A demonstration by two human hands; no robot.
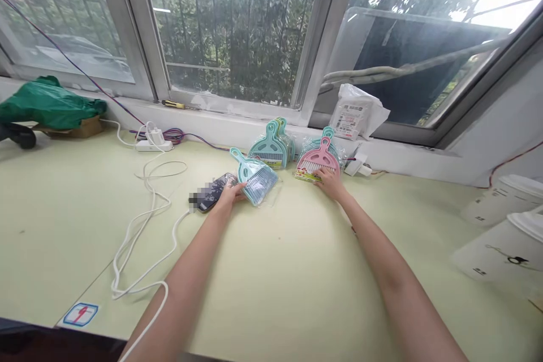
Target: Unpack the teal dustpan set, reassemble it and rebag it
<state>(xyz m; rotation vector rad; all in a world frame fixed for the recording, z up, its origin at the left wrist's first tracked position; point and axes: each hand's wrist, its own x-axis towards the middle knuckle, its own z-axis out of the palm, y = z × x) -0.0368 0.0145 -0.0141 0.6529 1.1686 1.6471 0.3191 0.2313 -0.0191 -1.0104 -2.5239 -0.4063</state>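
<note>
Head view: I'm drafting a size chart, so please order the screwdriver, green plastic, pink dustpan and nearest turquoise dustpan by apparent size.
1. Green plastic
2. Pink dustpan and nearest turquoise dustpan: too alike to rank
3. Screwdriver

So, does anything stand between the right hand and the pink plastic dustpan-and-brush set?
Nothing visible does: the right hand appears to touch the lower front of the pink plastic dustpan-and-brush set.
</note>
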